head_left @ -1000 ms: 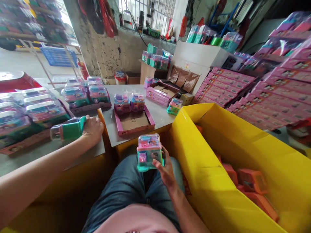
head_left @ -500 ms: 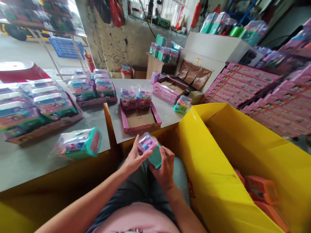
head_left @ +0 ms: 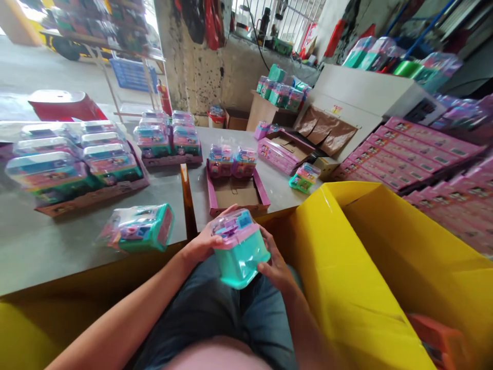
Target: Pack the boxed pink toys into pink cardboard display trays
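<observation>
Above my lap, both hands hold a teal plastic toy case (head_left: 242,257) with a pink band and a clear domed lid. Small purple and blue pieces show through the lid. My left hand (head_left: 206,240) grips the lid end from the left, and my right hand (head_left: 275,262) clasps the teal side from the right. Just beyond lies an open pink display carton (head_left: 234,195) with two wrapped toy cases (head_left: 233,160) at its back. On the table to the left, a bagged teal toy case (head_left: 140,227) rests on its side.
Filled display trays (head_left: 90,192) stand on the left of the grey table (head_left: 34,246). Yellow cardboard boxes (head_left: 339,262) flank me, the right one with orange pieces (head_left: 442,339). A small green toy case (head_left: 304,178) sits behind it. Pink cartons (head_left: 412,149) are stacked at right.
The toy case has been turned and brought closer, so its broad teal side now faces me. Both hands still hold it. The view has swung left.
</observation>
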Demonstrator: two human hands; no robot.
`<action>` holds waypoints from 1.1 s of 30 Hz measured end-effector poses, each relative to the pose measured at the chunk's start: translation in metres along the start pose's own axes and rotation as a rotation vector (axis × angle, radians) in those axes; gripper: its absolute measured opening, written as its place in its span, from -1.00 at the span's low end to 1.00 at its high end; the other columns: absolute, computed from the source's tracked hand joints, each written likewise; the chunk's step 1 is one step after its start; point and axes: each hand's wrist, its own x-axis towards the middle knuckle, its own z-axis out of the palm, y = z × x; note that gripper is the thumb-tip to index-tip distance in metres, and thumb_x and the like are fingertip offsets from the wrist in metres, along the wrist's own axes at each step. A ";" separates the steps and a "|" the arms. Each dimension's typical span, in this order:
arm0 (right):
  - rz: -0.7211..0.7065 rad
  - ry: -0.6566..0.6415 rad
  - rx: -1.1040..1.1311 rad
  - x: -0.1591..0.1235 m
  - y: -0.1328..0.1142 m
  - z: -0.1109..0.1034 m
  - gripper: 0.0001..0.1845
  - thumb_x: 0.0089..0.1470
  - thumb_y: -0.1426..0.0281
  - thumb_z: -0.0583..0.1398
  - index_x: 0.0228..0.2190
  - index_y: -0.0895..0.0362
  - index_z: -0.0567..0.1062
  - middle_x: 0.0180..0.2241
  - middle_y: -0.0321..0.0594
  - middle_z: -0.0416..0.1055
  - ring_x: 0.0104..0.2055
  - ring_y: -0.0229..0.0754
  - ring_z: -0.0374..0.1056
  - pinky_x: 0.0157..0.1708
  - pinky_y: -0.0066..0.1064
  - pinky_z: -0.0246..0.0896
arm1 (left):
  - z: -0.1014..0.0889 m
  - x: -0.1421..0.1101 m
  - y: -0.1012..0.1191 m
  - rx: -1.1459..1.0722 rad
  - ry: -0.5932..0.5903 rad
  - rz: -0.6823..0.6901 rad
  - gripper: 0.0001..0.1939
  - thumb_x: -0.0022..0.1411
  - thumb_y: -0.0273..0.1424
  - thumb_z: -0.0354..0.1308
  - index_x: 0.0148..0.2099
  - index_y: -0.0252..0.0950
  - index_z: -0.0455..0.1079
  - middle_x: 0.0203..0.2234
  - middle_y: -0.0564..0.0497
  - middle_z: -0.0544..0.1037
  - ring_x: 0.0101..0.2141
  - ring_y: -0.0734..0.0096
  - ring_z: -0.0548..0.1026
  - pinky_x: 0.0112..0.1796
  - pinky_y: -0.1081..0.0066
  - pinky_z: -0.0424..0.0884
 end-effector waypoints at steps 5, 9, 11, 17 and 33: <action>0.226 -0.244 0.214 0.016 -0.017 -0.008 -0.07 -0.20 0.23 0.49 0.20 0.01 0.34 0.11 -0.17 0.41 0.08 0.00 0.36 0.05 -0.25 0.29 | 0.000 0.013 0.020 0.023 -0.201 0.014 0.12 -0.20 -0.12 0.56 0.39 -0.13 0.20 0.29 -0.21 0.31 0.29 -0.22 0.22 0.27 -0.03 0.16; 0.271 -0.343 0.167 0.034 -0.027 -0.010 -0.13 -0.29 0.34 0.51 0.11 0.09 0.45 0.04 -0.13 0.48 0.07 0.05 0.38 0.05 -0.21 0.31 | 0.005 0.024 0.037 0.175 -0.259 0.028 0.03 -0.08 -0.04 0.48 0.39 -0.21 0.22 0.22 -0.21 0.40 0.25 -0.19 0.29 0.25 0.01 0.21; 0.272 -0.371 0.120 0.049 -0.033 -0.012 -0.19 -0.35 0.34 0.52 0.03 0.14 0.53 -0.04 -0.12 0.53 0.00 0.05 0.42 0.02 -0.22 0.34 | 0.005 0.037 0.045 0.297 -0.204 0.101 -0.13 0.08 0.10 0.30 0.32 -0.28 0.33 0.14 -0.21 0.48 0.18 -0.16 0.39 0.19 0.06 0.30; 0.037 -0.140 -0.079 0.112 -0.052 -0.025 -0.31 -0.33 0.26 0.52 -0.08 0.11 0.57 -0.11 -0.16 0.55 -0.09 0.00 0.43 -0.01 -0.18 0.35 | -0.040 0.091 0.057 0.984 0.798 0.387 -0.45 0.19 -0.02 0.20 0.03 -0.36 0.51 0.02 -0.25 0.47 -0.06 0.06 0.52 0.04 0.11 0.42; -0.066 -0.105 -0.413 0.122 -0.008 0.027 0.18 -0.22 0.14 0.50 0.32 -0.06 0.07 0.24 -0.08 0.23 0.23 0.06 0.25 0.15 -0.03 0.28 | -0.041 0.028 0.060 1.182 0.818 0.334 0.04 0.05 0.01 0.32 0.45 -0.24 0.01 0.12 -0.20 0.40 0.02 -0.04 0.48 0.09 -0.01 0.40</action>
